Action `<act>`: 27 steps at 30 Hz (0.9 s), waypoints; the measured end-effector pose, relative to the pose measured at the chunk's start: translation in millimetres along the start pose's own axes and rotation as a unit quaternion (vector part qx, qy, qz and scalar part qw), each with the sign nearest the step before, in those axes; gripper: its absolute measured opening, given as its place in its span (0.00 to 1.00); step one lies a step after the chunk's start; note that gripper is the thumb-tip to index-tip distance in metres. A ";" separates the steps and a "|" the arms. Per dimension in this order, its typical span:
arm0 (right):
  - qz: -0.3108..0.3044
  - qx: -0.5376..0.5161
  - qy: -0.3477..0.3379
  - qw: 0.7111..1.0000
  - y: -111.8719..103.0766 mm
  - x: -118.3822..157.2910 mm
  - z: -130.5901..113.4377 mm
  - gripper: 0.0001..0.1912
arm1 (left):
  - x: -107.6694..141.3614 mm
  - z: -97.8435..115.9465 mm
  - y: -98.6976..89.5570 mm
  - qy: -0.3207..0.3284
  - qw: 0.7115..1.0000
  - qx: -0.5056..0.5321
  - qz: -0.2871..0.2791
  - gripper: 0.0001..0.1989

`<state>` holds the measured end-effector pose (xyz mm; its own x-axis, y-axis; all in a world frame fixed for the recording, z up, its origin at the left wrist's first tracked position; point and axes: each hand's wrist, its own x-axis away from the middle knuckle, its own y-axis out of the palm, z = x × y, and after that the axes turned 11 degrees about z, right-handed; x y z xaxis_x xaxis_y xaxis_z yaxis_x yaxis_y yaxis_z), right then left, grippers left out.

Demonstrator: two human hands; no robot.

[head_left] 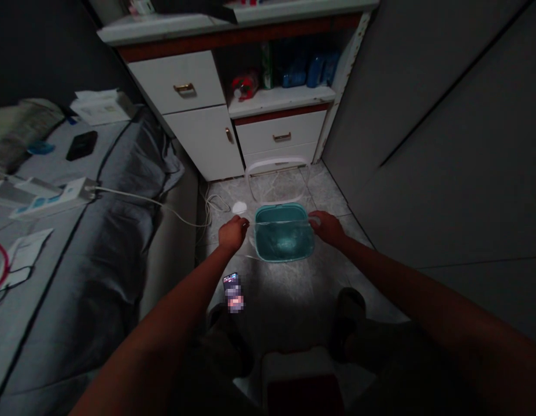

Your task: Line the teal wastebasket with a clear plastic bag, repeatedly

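Left grip (233, 234) and right grip (328, 227) pinching clear strip (280, 223), strip straight between them, above teal basin (285, 247)

My left hand (233, 234) is curled into a pinch, fingertips toward 2 o'clock, its bare forearm (181, 312) slanting back to between 7 and 8. My right hand (329, 229) sits at 3 o'clock from it, also pinching, fingertips toward 10, the bare right forearm (406, 283) running to 4 o'clock. My wrists look nearly straight.
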<state>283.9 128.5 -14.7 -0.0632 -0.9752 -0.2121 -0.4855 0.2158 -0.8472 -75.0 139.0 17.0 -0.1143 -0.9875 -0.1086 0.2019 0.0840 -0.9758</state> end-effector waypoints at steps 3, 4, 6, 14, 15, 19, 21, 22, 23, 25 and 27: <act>-0.012 -0.065 0.036 0.997 7.0 -11.6 7.9 0.11 | -14.4 -6.2 9.7 -0.001 1.000 0.022 -0.002 0.13; -0.021 -0.085 0.053 0.995 8.8 -14.8 10.4 0.11 | -19.5 -8.1 14.1 -0.002 1.000 0.024 -0.003 0.13; -0.042 -0.103 0.088 0.990 12.1 -20.1 15.4 0.12 | -29.6 -11.5 24.0 -0.003 1.000 0.026 -0.008 0.13; -0.047 -0.132 0.146 0.979 29.1 -37.7 33.8 0.15 | -65.3 -13.7 56.2 -0.022 0.994 0.104 -0.026 0.14; -0.042 -0.138 0.150 0.978 31.3 -40.5 35.2 0.15 | -69.6 -12.5 57.6 -0.028 0.993 0.113 -0.031 0.14; -0.031 -0.151 0.172 0.973 37.2 -51.9 37.3 0.15 | -85.7 -6.2 59.9 -0.066 0.988 0.129 -0.047 0.13; -0.029 -0.152 0.187 0.970 39.0 -57.0 36.9 0.15 | -92.6 -3.0 60.9 -0.080 0.987 0.127 -0.051 0.13; -0.029 -0.153 0.191 0.969 39.7 -59.3 36.8 0.15 | -95.6 -1.7 61.5 -0.083 0.987 0.126 -0.053 0.13; -0.029 -0.153 0.197 0.968 40.4 -61.5 36.8 0.14 | -98.4 -0.7 62.3 -0.086 0.987 0.124 -0.056 0.14; -0.028 -0.158 0.209 0.965 41.5 -65.6 37.4 0.14 | -103.0 0.5 64.1 -0.092 0.986 0.122 -0.064 0.13; -0.030 -0.162 0.220 0.961 42.5 -69.1 38.5 0.14 | -106.6 0.6 66.0 -0.095 0.985 0.124 -0.071 0.12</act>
<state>301.2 206.9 -54.8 -0.3547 -0.9272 0.1200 -0.7413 0.2007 -0.6405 -49.0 249.8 -35.7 0.0206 -0.9961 0.0858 0.4310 -0.0686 -0.8998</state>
